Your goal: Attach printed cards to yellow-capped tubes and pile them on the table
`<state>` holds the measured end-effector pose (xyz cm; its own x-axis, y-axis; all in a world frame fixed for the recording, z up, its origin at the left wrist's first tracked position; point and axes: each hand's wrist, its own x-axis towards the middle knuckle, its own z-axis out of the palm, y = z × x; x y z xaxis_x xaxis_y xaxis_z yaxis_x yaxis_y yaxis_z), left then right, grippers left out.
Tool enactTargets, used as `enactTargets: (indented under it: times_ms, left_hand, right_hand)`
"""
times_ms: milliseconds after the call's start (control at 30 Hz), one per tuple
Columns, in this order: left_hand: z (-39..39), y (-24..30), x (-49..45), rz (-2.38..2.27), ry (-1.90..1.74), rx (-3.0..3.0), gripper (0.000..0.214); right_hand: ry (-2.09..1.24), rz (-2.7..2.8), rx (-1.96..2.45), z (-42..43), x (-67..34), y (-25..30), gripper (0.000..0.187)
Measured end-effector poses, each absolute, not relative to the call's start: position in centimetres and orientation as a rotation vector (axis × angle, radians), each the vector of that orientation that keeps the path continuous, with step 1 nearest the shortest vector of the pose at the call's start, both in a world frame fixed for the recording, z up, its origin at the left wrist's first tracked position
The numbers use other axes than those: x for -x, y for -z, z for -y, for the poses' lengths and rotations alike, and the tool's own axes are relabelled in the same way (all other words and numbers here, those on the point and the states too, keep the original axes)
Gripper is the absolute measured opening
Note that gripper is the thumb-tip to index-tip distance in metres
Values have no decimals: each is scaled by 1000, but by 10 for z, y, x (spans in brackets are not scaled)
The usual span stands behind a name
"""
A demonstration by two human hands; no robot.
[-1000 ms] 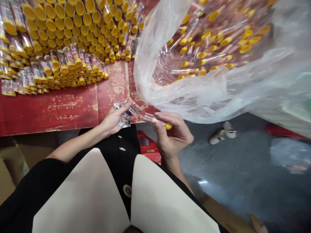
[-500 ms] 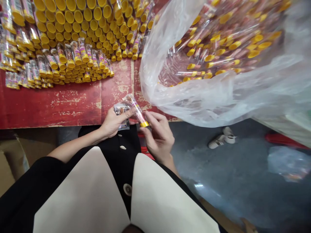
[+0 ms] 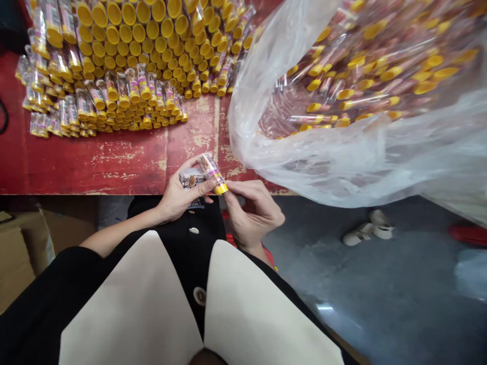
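Note:
My left hand [image 3: 182, 195] is closed around a clear plastic tube [image 3: 211, 170] with a yellow cap and a printed wrap, its thumb lying across the lower part. Under that thumb, a flat printed packet or stack of labels [image 3: 192, 180] is also held against the palm. The tube tilts, with its yellow cap toward my right hand [image 3: 254, 210]. Thumb and forefinger of that hand are pinched together at the cap's edge, touching it; whether something thin is between them is too small to see. Both hands are at the red table's front edge.
Stacked yellow-capped tubes [image 3: 129, 48] fill the back left of the worn red table [image 3: 76, 167]. At the right, a large translucent bag [image 3: 304, 177] holds many more loose tubes and hangs over the edge. Cardboard boxes [image 3: 17, 258] stand below left; white shoes [image 3: 367, 230] lie on the floor.
My right thumb and forefinger have closed together at the cap end. The tube's clear far end now looks shorter and fuller, with the tube turned slightly. The view has shifted left.

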<state>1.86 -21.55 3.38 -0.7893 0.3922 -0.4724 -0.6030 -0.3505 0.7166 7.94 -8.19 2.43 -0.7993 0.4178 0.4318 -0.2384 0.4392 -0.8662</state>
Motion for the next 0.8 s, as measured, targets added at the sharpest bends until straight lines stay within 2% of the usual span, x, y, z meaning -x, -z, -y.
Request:
enactTargets:
  times_ms: [100,233,333,467,533,633,700,800]
  left_hand:
    - [217,-35,-20,-1239,-2187,284,73]
    - [216,-36,-19,-1217,-2219,326,78]
    - [217,-35,-22,-1228,-2239,370,82]
    - [243,-32,-8,-1301,-2285,406,75]
    - [280,-32,21,-1533,-2328,494,72]
    - [365,-40,86,-2181,-2307,595,66]
    - [420,-50,128,-2524,-2104,515,65]
    - [463,-62,172,-2735,-1581,308,57]
  right_hand:
    - [-1286,2092,117,87,-76,-23,44]
    - [-1184,2117,90,90,-70,-25,43]
    - [-1221,2110,60,92,-66,-23,47]
    - [-1316,2180,83,90,-67,-11,50]
    - [-1318,2201,122,86,-67,-1,46]
    - [-1314,2252,143,78,-67,14,34]
    - [-1268,2297,161,70,-69,18,30]
    - [-1127,2372,228,47,-69,13,31]
